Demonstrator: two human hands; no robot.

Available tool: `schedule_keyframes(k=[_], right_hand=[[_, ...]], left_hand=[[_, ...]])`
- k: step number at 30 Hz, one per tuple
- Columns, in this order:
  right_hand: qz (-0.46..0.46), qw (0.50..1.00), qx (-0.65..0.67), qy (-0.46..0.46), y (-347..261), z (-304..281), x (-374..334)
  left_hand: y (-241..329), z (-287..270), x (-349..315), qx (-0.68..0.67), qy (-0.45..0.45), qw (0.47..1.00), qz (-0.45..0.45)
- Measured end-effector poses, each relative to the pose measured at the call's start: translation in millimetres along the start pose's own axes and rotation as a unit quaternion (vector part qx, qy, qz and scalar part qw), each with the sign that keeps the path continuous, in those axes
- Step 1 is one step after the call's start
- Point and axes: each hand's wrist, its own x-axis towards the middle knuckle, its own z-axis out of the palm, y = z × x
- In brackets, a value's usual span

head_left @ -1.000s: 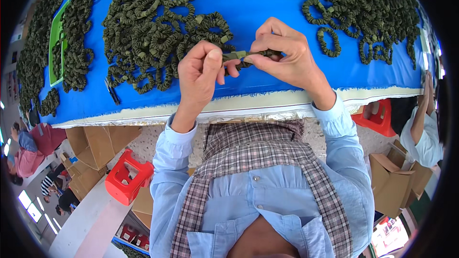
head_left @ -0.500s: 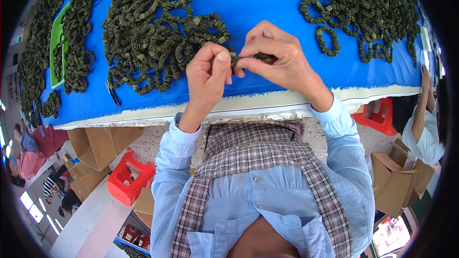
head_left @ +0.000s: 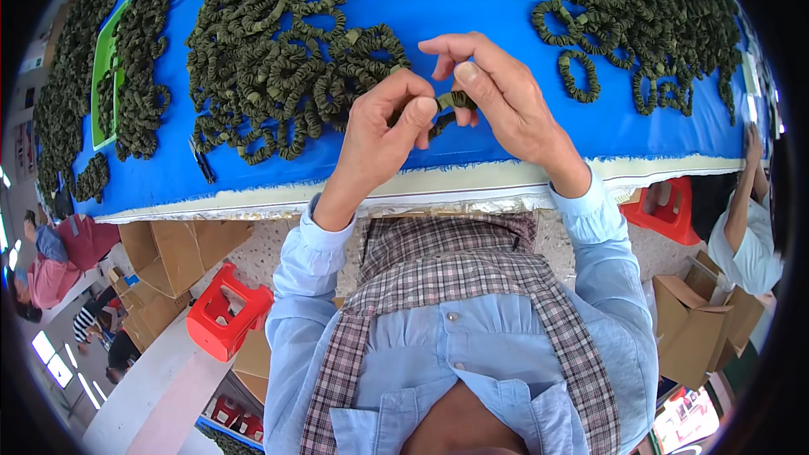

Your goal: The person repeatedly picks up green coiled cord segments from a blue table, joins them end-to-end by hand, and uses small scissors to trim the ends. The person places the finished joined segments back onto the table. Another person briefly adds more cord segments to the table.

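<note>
A dark green scrunchie (head_left: pixel 460 99) with a lighter green band section hangs between my hands, above the front of the blue-covered table. My left hand (head_left: pixel 383 122) is closed, its thumb and index finger pinching the lighter part. On the other side my right hand (head_left: pixel 511 105) has its fingers curled behind the scrunchie, thumb raised and index finger stretched to the left. Part of the ring is hidden by my fingers. Just beyond my left hand lies a big pile of similar scrunchies (head_left: pixel 261 59).
Another scrunchie pile (head_left: pixel 649 17) covers the far right, with a single scrunchie (head_left: pixel 579 76) at its near edge. Small dark snips (head_left: pixel 200 162) lie front left, near a green tray (head_left: pixel 103 76). Red stools (head_left: pixel 227 312) and cardboard boxes (head_left: pixel 691 324) stand below. Other people work at both sides.
My right thumb has lifted and its fingers have opened out from a tight pinch. My left hand has shifted slightly right, and more of the scrunchie's lighter section now shows.
</note>
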Motion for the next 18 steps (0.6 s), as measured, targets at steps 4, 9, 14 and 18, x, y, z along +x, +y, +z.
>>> schedule_keyframes(k=[4,9,14,18], right_hand=[[0.012,0.999,-0.044,0.028,4.8,-13.5,2.7],[-0.081,0.989,-0.117,0.032,5.0,-1.7,1.1],[-0.15,0.973,-0.174,0.03,15.1,5.6,0.1],[-0.108,0.982,-0.152,0.015,14.9,-0.4,-0.5]], left_hand=[[-10.4,-4.7,0.6,-0.071,0.031,0.996,0.036],[-9.9,-4.2,-0.8,-0.085,0.036,0.995,0.033],[-6.9,0.8,-1.6,-0.016,0.028,0.999,0.034],[-10.5,0.7,-2.0,-0.047,0.043,0.996,0.066]])
